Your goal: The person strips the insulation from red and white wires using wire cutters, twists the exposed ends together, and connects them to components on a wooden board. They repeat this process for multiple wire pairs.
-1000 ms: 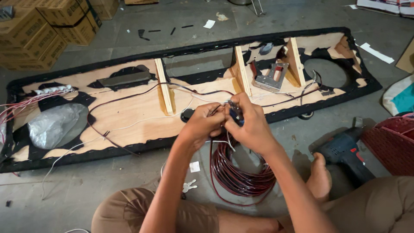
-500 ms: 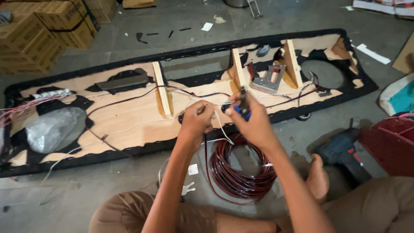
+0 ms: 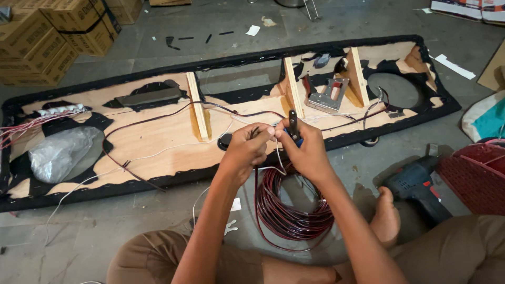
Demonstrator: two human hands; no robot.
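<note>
My left hand [image 3: 246, 149] pinches the end of a thin wire [image 3: 254, 130] between thumb and fingers. Right beside it, my right hand [image 3: 304, 150] grips a black-handled cutting tool [image 3: 293, 123] that points upward, its jaws close to the wire end. Both hands hover above the near edge of a long plywood panel [image 3: 158, 139] edged in black fabric. Below the hands, a coil of red-and-black wire [image 3: 289, 213] lies on the concrete floor between my knees.
Wooden braces [image 3: 197, 108] stand on the panel, with a metal bracket [image 3: 329, 94], a round hole [image 3: 400, 89] and a silver plastic wrap [image 3: 58, 152]. A blue drill [image 3: 415, 181] and red basket [image 3: 476, 176] sit right. Cardboard boxes [image 3: 47, 37] stack at far left.
My hands have lifted slightly and drawn close together. The cutting tool now stands upright beside the wire end, and the view has tilted a little forward.
</note>
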